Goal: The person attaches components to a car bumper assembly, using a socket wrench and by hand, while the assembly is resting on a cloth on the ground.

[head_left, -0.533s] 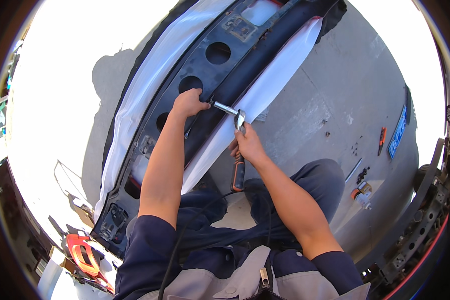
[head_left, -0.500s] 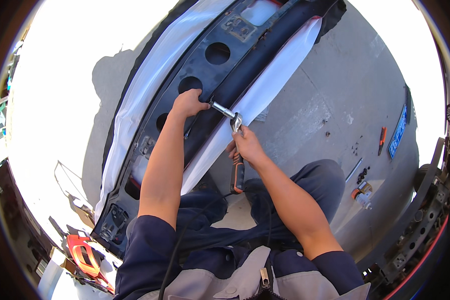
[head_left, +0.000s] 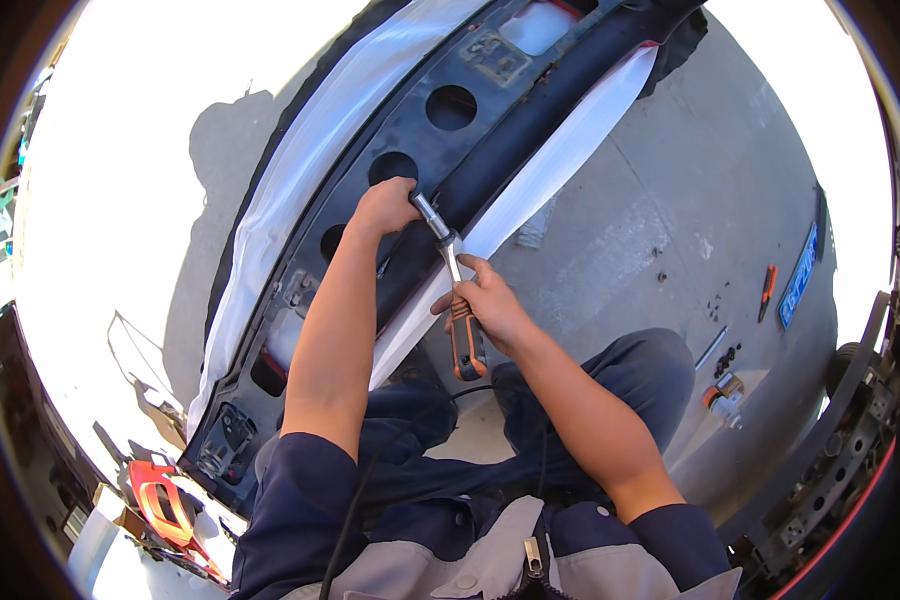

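A ratchet wrench [head_left: 467,335] with an orange-and-black handle and a long silver socket [head_left: 431,215] slants across the edge of a dark metal car beam [head_left: 425,160] with round holes. My right hand [head_left: 490,305] is closed round the wrench between its head and handle, thumb on top. My left hand [head_left: 384,207] lies over the beam beside one of the holes, its fingertips pinched round the far end of the socket. Its fingers partly hide that end, so what the socket sits on cannot be seen.
White wrapping sheet [head_left: 560,150] lines both sides of the beam. On the grey floor to the right are an orange-and-black hand tool [head_left: 767,292], a blue plate [head_left: 799,275], a metal rod [head_left: 710,347], loose dark fasteners and a small orange-topped can [head_left: 720,397]. A red plastic part [head_left: 165,505] lies lower left.
The wrench handle has swung slightly left and up, and its head has tipped nearer the left hand. My right hand has moved with it; the left stays at the socket end.
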Motion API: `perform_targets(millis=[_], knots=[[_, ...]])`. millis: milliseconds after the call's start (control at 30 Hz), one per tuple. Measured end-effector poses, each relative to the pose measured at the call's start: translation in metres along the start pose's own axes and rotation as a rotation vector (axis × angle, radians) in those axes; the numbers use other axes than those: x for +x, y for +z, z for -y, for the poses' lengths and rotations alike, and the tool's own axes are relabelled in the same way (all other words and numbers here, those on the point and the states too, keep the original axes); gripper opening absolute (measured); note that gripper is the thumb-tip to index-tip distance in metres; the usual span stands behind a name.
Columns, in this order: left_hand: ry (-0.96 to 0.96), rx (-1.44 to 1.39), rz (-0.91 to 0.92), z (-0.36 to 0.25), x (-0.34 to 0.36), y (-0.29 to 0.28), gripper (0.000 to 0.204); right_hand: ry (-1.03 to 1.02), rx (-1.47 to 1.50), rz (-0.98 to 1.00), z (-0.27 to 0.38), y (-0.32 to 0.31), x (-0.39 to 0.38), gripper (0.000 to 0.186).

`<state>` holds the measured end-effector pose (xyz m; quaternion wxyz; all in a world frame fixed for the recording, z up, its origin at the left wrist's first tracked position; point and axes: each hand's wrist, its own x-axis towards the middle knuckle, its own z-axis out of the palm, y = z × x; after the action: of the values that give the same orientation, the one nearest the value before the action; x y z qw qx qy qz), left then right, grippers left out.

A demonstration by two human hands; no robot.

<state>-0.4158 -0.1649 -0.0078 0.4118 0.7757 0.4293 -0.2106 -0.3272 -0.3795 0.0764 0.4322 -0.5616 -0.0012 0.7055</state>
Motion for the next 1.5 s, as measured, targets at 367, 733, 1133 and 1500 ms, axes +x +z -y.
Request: perform_targets(millis=[367,733,1133,1500], knots=[[-0.123,-0.216,0.324,0.011,0.027,-0.01,0.058,-0.179,-0.066,0.036,0.021,-0.001,-0.003,0.035],[-0.211,-0.178,0.483,-0.023,0.025,-0.033,0.068,-0.436,-0.406,-0.105,0.127,-0.032,-0.074,0.049],[-0.169,-0.851,-1.091,-0.007,-0.082,0.104,0.016,-0.475,-0.187,-0.074,0.134,0.013,-0.05,0.036],[-0.192,0.011,-0.76,-0.005,-0.09,0.154,0.054,-0.369,-0.043,0.03,0.126,0.035,-0.029,0.035]])
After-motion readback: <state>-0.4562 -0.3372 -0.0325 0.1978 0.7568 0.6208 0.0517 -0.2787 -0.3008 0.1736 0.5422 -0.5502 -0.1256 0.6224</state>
